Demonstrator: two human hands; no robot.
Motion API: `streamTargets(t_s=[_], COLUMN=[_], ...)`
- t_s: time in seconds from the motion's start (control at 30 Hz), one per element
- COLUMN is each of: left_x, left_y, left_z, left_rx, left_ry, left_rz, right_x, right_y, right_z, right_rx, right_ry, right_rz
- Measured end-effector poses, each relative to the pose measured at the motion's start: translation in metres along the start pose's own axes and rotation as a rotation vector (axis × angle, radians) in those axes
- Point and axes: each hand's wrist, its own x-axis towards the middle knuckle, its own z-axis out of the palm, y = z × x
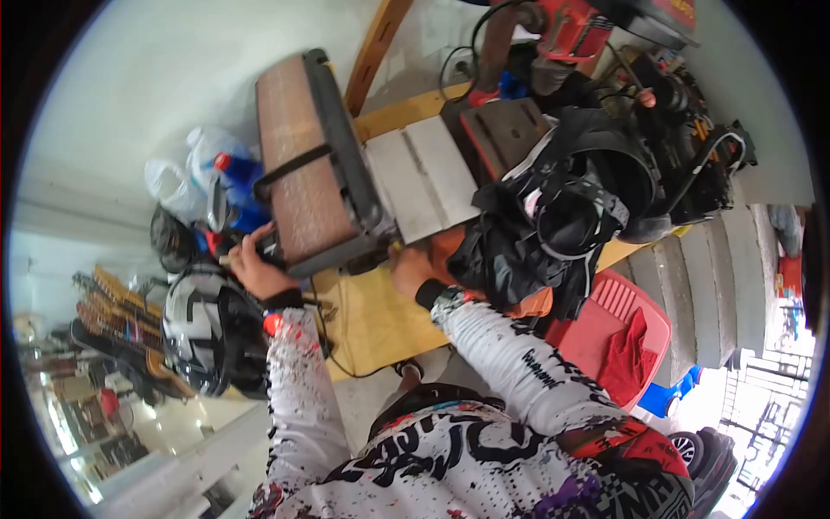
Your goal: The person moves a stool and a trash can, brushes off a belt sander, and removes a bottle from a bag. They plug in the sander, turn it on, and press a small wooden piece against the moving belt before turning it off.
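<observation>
A bench belt sander (304, 169) with a wide brown belt and a dark frame stands on the wooden workbench (380, 320). My left hand (261, 270) is closed at the sander's near left corner, fingers bent around its edge. At the near right corner, my right hand (411, 270) is curled against the machine's base, its fingertips partly hidden. A grey grooved metal table (422, 177) adjoins the belt on the right. A black cable (324, 333) runs over the bench below the sander.
A helmet (203, 329) sits left of my left hand, with bottles (238, 186) behind it. To the right are a black welding-style mask (588, 190), dark cloth (510, 259) and a red drill press (575, 30). A red chair (618, 337) stands beside concrete steps (692, 294).
</observation>
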Motion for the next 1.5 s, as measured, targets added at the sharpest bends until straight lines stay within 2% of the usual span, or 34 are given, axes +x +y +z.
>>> streamTargets(t_s=[0.03, 0.1, 0.17, 0.2, 0.23, 0.3, 0.33, 0.37, 0.4, 0.43, 0.5, 0.57, 0.6, 0.63, 0.7, 0.77, 0.8, 0.83, 0.9, 0.93, 1.0, 1.07, 1.1, 1.13, 1.17, 1.2, 1.23, 1.27, 1.3, 1.37, 1.4, 1.5], left_x=[0.002, 0.01, 0.018, 0.021, 0.025, 0.022, 0.019, 0.014, 0.014, 0.013, 0.012, 0.015, 0.011, 0.008, 0.011, 0.012, 0.011, 0.011, 0.011, 0.008, 0.008, 0.005, 0.0, 0.001, 0.003, 0.002, 0.002, 0.006, 0.011, 0.017, 0.009, 0.013], left_y=[-0.015, -0.006, 0.014, 0.02, 0.027, 0.026, 0.023, 0.017, 0.016, 0.014, 0.017, 0.022, 0.016, 0.012, 0.02, 0.02, 0.02, 0.014, 0.018, 0.005, 0.009, 0.008, -0.001, -0.008, -0.009, -0.006, -0.001, 0.008, 0.017, 0.026, 0.013, 0.014], left_z=[0.015, 0.012, 0.013, 0.013, 0.01, 0.008, 0.006, 0.006, 0.005, 0.007, 0.004, 0.002, 0.0, 0.001, -0.003, -0.004, -0.004, -0.004, -0.005, -0.004, -0.005, -0.008, -0.006, 0.0, 0.004, 0.002, 0.0, -0.001, -0.001, -0.005, -0.001, -0.002], left_rx=[-0.803, -0.633, -0.836, -0.832, -0.978, -0.914, -0.915, -0.917, -0.858, -1.005, -1.011, -0.851, -0.524, -0.479, -0.753, -0.812, -0.666, -0.745, -0.715, -0.637, -0.708, -0.736, -0.802, -0.874, -0.877, -0.871, -0.869, -0.826, -0.825, -0.763, -0.897, -0.928], left_ry=[0.097, 0.09, 0.211, 0.217, 0.209, 0.178, 0.168, 0.152, 0.138, 0.144, 0.134, 0.129, 0.077, 0.064, 0.021, -0.006, -0.016, -0.027, -0.031, -0.073, -0.081, -0.096, -0.07, -0.032, -0.009, -0.028, -0.043, -0.031, 0.006, -0.042, -0.035, -0.032], left_rz=[-0.543, -0.413, -0.523, -0.502, -0.583, -0.551, -0.571, -0.587, -0.511, -0.579, -0.647, -0.547, -0.45, -0.384, -0.583, -0.605, -0.518, -0.553, -0.551, -0.489, -0.544, -0.595, -0.593, -0.588, -0.592, -0.574, -0.555, -0.549, -0.554, -0.501, -0.51, -0.508], right_x=[0.003, -0.003, -0.001, 0.0, -0.004, -0.003, -0.002, -0.005, -0.007, -0.004, -0.006, -0.007, -0.01, -0.012, -0.01, -0.011, -0.01, -0.01, -0.015, -0.018, -0.031, -0.046, -0.047, -0.037, -0.02, 0.003, 0.036, 0.077, 0.115, 0.197, 0.236, 0.315], right_y=[0.003, -0.013, -0.012, -0.012, -0.012, -0.01, -0.008, -0.002, 0.0, 0.002, 0.004, 0.004, 0.0, -0.006, -0.004, -0.002, -0.003, -0.004, -0.005, -0.005, -0.011, -0.013, -0.033, -0.054, -0.064, -0.079, -0.089, -0.085, -0.099, -0.116, -0.124, -0.161], right_z=[0.0, -0.017, -0.016, -0.015, -0.013, -0.01, -0.009, -0.004, -0.001, 0.003, 0.004, 0.006, 0.003, 0.002, -0.006, -0.007, -0.005, -0.003, -0.001, 0.0, -0.009, -0.057, -0.103, -0.149, -0.177, -0.195, -0.208, -0.201, -0.21, -0.182, -0.164, -0.127], right_rx=[0.04, 0.01, 0.002, -0.008, -0.009, -0.005, -0.03, -0.028, -0.001, 0.022, -0.007, 0.001, -0.016, -0.016, 0.011, 0.035, 0.06, 0.065, 0.164, 0.171, -0.056, -0.277, -0.1, 0.066, 0.192, 0.358, 0.298, 0.244, 0.278, 0.626, 0.673, 0.702], right_ry=[-0.037, 0.028, 0.034, 0.056, 0.048, 0.078, -0.002, 0.005, 0.042, 0.078, 0.044, 0.023, 0.061, 0.169, -0.043, -0.046, -0.075, -0.07, -0.002, 0.008, 0.24, 0.103, -0.144, -0.389, -0.362, -0.181, -0.117, 0.102, 0.002, -0.021, -0.079, -0.243], right_rz=[-0.006, -0.031, -0.064, -0.09, -0.1, -0.068, -0.051, -0.049, -0.101, -0.153, -0.098, -0.061, -0.077, -0.126, -0.037, 0.002, 0.011, 0.009, 0.048, 0.046, -0.151, -0.434, -0.327, -0.225, -0.198, -0.235, -0.2, -0.344, -0.302, -0.286, -0.253, -0.177])
